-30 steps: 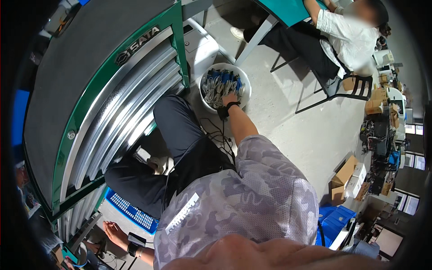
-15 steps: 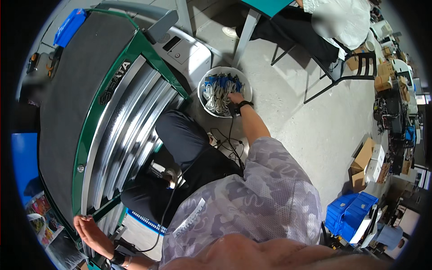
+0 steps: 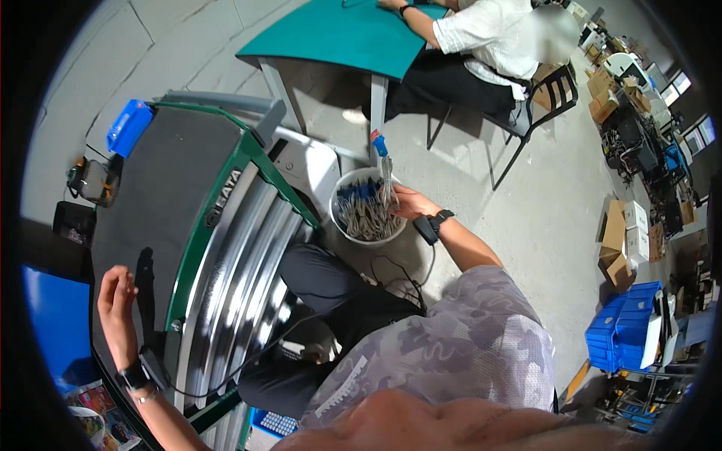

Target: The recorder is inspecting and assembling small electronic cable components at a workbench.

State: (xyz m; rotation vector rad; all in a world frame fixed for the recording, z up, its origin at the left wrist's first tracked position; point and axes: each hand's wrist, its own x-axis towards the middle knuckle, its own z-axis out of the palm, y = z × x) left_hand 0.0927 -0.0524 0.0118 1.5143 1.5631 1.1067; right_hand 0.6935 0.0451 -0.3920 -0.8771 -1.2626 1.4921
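Note:
My right hand (image 3: 407,201) reaches down to a white bucket (image 3: 340,222) on the floor and is closed on a grey cable with a blue plug end (image 3: 381,161), lifted upright out of the bucket. The bucket holds several more such cables with blue ends. A black watch sits on that wrist. My left hand (image 3: 116,299) is raised with its fingers apart over the dark mat top of a green-framed tool cart (image 3: 162,192), holding nothing. A wrist device with a wire is on that arm.
The cart's silver drawers (image 3: 248,263) face my legs. A blue bin (image 3: 128,126) sits on the cart's far corner. Another person sits on a black chair (image 3: 541,98) at a teal table (image 3: 346,34). Cardboard boxes (image 3: 620,240) and blue crates (image 3: 628,331) stand at the right.
My right hand has risen from inside the bucket with a cable in it. My left hand has moved up over the cart top. The view has tilted toward the seated person.

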